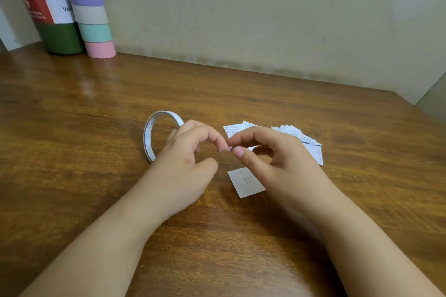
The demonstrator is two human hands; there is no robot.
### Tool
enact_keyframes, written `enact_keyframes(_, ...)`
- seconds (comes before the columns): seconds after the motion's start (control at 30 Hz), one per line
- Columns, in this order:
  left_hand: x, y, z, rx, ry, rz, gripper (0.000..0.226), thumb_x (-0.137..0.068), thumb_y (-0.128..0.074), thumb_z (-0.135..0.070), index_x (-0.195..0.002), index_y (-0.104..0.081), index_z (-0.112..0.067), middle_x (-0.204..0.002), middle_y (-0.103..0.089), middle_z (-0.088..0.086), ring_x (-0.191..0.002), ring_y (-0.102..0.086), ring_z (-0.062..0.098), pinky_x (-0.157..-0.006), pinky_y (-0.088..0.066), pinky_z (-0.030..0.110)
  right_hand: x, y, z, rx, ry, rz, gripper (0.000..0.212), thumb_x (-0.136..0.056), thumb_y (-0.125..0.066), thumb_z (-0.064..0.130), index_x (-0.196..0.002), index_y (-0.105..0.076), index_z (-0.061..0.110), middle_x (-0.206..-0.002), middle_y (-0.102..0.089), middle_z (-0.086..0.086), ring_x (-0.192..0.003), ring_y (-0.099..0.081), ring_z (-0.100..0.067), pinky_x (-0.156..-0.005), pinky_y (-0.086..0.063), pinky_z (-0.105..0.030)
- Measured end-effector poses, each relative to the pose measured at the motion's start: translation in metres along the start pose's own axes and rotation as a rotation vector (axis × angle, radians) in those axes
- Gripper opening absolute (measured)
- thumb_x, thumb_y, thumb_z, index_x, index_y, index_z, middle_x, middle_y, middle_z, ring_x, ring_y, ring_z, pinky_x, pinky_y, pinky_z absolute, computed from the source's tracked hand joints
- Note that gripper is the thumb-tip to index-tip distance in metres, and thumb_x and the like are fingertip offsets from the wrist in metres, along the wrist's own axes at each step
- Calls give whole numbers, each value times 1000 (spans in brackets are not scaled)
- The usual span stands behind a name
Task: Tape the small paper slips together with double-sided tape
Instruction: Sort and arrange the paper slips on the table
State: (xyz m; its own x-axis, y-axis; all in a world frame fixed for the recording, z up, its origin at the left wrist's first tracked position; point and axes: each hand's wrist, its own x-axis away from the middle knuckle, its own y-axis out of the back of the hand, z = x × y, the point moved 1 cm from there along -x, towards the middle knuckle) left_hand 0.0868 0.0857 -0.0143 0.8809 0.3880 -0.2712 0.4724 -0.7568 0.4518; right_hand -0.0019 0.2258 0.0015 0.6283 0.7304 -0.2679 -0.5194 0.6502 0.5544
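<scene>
Over table [72,128], hands pinching tape piece [226,149]

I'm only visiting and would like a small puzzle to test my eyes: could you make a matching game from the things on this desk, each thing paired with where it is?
Things:
1. tape roll
2. single paper slip
3. green bottle
4. small tape piece

Places:
A. far left corner by the wall
B. pinched between the left hand and right hand
C. flat on the desk below the right hand
D. on edge behind the left hand

Pairs: 1-D, 2-C, 3-A, 4-B
</scene>
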Motion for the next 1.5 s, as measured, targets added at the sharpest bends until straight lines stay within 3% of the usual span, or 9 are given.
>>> enact_keyframes(0.53,0,-1,0,-52,-5,11,35,-78,-56,-1,-80,-58,-36,-96,-49,-31,-93,-40,-5,-75,-29,15,0,0,0,115,161,-57,13,-86,-68,13,-79,-65,24,-77,-64,11,-75,-53,3,-68,-39,-9)
enact_keyframes(0.73,1,-2,0,-97,-20,48,35,-78,-58,-5,-84,-57,-40,-101,-49,-29,-96,-38,-8,-76,-28,8,-2,5,-5,-34,53,21,13,-87,-67,14,-77,-66,22,-73,-61,9,-67,-51,-11,-65,-40,-20)
enact_keyframes(0.8,1,-3,0,-110,-18,87,31,-80,-59,-16,-94,-56,-43,-103,-47,-29,-97,-35,-10,-80,-29,11,-4,8,-9,-95,1,48,11,-87,-67,17,-77,-68,20,-75,-61,-5,-71,-51,-28,-66,-42,-28)
enact_keyframes(0.9,1,-3,4,-206,-11,144,52,-77,-45,-61,-128,-36,-55,-107,-43,-29,-103,-32,-7,-87,-32,16,-4,13,-6,-285,-48,47,8,-83,-70,19,-78,-69,14,-73,-61,-5,-72,-55,-14,-72,-44,-23)
enact_keyframes(0.97,0,-2,5,-243,-16,126,61,-74,-31,-76,-131,-34,-55,-106,-46,-28,-103,-32,-8,-85,-32,16,-4,20,-6,-355,-110,31,14,-79,-67,24,-80,-71,11,-71,-62,4,-69,-54,-3,-69,-43,-15)
enact_keyframes(1.13,2,-6,5,-325,-73,136,28,-83,-41,-52,-92,-65,-40,-97,-52,-24,-101,-36,-2,-80,-32,9,-8,38,-21,-292,-467,170,33,-99,-44,19,-83,-71,9,-66,-55,-4,-52,-41,-10,-50,-35,-18)
enact_keyframes(1.2,3,-8,6,-363,-114,188,20,-87,-49,-40,-90,-68,-35,-98,-51,-25,-98,-37,0,-77,-31,7,-8,38,-23,-269,-564,261,34,-99,-38,12,-83,-67,7,-57,-48,-5,-42,-31,-10,-38,-25,-18)
enact_keyframes(1.3,4,-10,6,-363,-162,248,18,-92,-52,-29,-94,-70,-32,-102,-53,-29,-99,-37,0,-77,-29,5,-8,36,-23,-229,-627,316,33,-96,-34,7,-81,-64,7,-51,-42,-4,-38,-22,-9,-35,-16,-17)
enact_keyframes(1.5,5,-13,7,-383,-206,297,24,-93,-47,-35,-97,-70,-29,-100,-59,-26,-94,-35,-7,-79,-28,5,-7,28,-20,-176,-647,394,32,-98,-34,8,-86,-64,7,-47,-39,-1,-35,-20,-7,-34,-16,-14)
